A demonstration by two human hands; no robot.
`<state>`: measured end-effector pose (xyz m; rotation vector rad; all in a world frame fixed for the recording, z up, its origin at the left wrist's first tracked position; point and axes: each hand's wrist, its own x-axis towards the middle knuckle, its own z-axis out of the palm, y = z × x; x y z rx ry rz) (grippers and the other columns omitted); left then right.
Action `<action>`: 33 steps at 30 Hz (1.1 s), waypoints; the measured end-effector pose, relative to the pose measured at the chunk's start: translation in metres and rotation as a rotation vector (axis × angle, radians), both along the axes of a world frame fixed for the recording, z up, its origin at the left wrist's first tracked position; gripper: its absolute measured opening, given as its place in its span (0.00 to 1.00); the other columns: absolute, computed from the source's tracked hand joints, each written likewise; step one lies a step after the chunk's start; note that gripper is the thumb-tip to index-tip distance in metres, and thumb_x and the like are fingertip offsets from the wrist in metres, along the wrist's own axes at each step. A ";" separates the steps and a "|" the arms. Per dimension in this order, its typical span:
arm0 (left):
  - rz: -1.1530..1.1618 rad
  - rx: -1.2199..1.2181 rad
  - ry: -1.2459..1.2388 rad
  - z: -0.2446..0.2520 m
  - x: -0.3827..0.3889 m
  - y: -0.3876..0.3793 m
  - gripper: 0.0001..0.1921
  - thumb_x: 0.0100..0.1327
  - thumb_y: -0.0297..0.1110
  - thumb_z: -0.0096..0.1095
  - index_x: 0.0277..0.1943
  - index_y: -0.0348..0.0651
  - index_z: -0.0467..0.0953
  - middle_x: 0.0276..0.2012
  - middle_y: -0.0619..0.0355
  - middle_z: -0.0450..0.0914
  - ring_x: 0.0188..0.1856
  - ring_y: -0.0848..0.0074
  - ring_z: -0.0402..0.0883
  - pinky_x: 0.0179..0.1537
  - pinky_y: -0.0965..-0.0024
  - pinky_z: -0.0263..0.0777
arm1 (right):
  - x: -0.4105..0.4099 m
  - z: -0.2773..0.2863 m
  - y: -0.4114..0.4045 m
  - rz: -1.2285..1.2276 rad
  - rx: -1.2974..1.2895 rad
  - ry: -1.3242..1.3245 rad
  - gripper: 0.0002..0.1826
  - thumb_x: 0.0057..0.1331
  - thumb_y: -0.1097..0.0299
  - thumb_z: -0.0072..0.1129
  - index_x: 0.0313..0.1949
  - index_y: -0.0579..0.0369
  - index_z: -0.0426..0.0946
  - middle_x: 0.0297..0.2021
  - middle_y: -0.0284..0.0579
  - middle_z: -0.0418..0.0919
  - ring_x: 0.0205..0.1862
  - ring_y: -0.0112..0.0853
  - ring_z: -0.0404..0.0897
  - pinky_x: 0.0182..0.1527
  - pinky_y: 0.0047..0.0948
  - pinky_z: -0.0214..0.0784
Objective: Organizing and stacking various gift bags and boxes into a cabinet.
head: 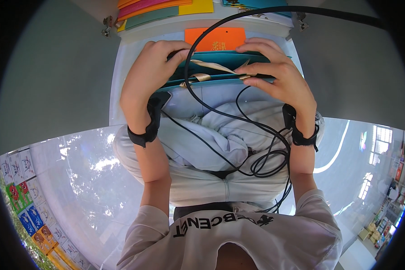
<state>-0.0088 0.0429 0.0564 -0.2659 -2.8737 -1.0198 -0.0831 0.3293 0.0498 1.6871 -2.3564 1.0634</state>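
Several teal paper gift bags (pixel 222 61) with cream ribbon handles (pixel 211 64) stand on edge in front of me, on the pale floor between two cabinet doors. Around their left end is my left hand (pixel 155 65), its thumb and fingers at the top edges. My right hand (pixel 273 65) spreads over the right end, with fingertips at the ribbon and between the bags. Just behind the bags an orange paper packet (pixel 215 38) with gold marking shows, near the right index fingertip. Part of the left fingers is hidden behind the bags.
Grey cabinet doors (pixel 57 74) (pixel 351 67) stand open on both sides. Coloured paper bags (pixel 152 15) lie on the shelf ahead. A black cable (pixel 219 113) arches over the bags and coils on my lap. Printed cartons (pixel 27 219) line the far left.
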 end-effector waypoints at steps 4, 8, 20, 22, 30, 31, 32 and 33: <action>0.033 -0.065 -0.042 -0.001 0.001 0.006 0.16 0.71 0.38 0.61 0.51 0.34 0.82 0.31 0.45 0.83 0.30 0.68 0.78 0.38 0.70 0.73 | 0.005 0.005 -0.003 -0.074 0.029 0.019 0.11 0.51 0.67 0.75 0.33 0.57 0.85 0.53 0.43 0.77 0.63 0.45 0.71 0.63 0.43 0.64; 0.042 0.002 -0.201 0.007 0.003 0.022 0.18 0.72 0.41 0.59 0.51 0.33 0.82 0.29 0.45 0.82 0.28 0.68 0.77 0.36 0.69 0.73 | 0.006 -0.001 -0.006 -0.130 0.045 0.037 0.09 0.55 0.66 0.73 0.31 0.57 0.84 0.51 0.42 0.77 0.62 0.45 0.70 0.63 0.43 0.63; -0.131 0.301 -0.166 -0.011 -0.003 0.019 0.17 0.74 0.38 0.58 0.57 0.34 0.76 0.39 0.53 0.84 0.43 0.73 0.81 0.47 0.72 0.74 | 0.002 -0.004 -0.004 -0.098 0.096 0.152 0.17 0.55 0.75 0.69 0.45 0.46 0.87 0.57 0.41 0.78 0.57 0.43 0.75 0.56 0.41 0.71; -0.157 0.361 -0.165 -0.016 -0.004 0.016 0.18 0.74 0.40 0.57 0.57 0.34 0.76 0.39 0.53 0.83 0.44 0.73 0.81 0.50 0.74 0.73 | 0.002 -0.003 -0.003 -0.096 0.128 0.169 0.17 0.53 0.74 0.69 0.45 0.46 0.87 0.57 0.40 0.78 0.57 0.42 0.75 0.56 0.41 0.71; -0.100 0.260 -0.411 -0.016 -0.007 0.022 0.22 0.75 0.46 0.57 0.54 0.32 0.78 0.37 0.52 0.83 0.40 0.74 0.79 0.47 0.73 0.72 | -0.007 -0.011 -0.002 -0.052 0.181 0.088 0.10 0.51 0.76 0.70 0.35 0.53 0.86 0.47 0.39 0.81 0.55 0.40 0.77 0.56 0.40 0.71; -0.121 0.304 -0.396 -0.015 -0.006 0.022 0.22 0.74 0.47 0.59 0.53 0.32 0.78 0.36 0.53 0.82 0.38 0.74 0.78 0.45 0.73 0.72 | -0.009 -0.011 -0.001 -0.051 0.181 0.090 0.10 0.51 0.76 0.70 0.35 0.53 0.86 0.47 0.39 0.81 0.55 0.40 0.77 0.56 0.40 0.71; -0.120 0.304 -0.394 -0.015 -0.006 0.022 0.22 0.74 0.47 0.59 0.53 0.32 0.78 0.36 0.53 0.82 0.38 0.74 0.78 0.45 0.73 0.72 | -0.011 -0.011 -0.001 -0.020 0.106 0.029 0.09 0.51 0.77 0.69 0.34 0.56 0.85 0.45 0.40 0.81 0.54 0.40 0.77 0.56 0.39 0.71; -0.140 0.326 -0.395 -0.014 -0.005 0.022 0.22 0.73 0.47 0.60 0.53 0.32 0.78 0.35 0.54 0.81 0.37 0.75 0.77 0.44 0.73 0.71 | -0.012 -0.011 0.000 0.011 0.031 -0.032 0.08 0.52 0.78 0.68 0.34 0.58 0.84 0.43 0.41 0.80 0.53 0.40 0.77 0.55 0.38 0.71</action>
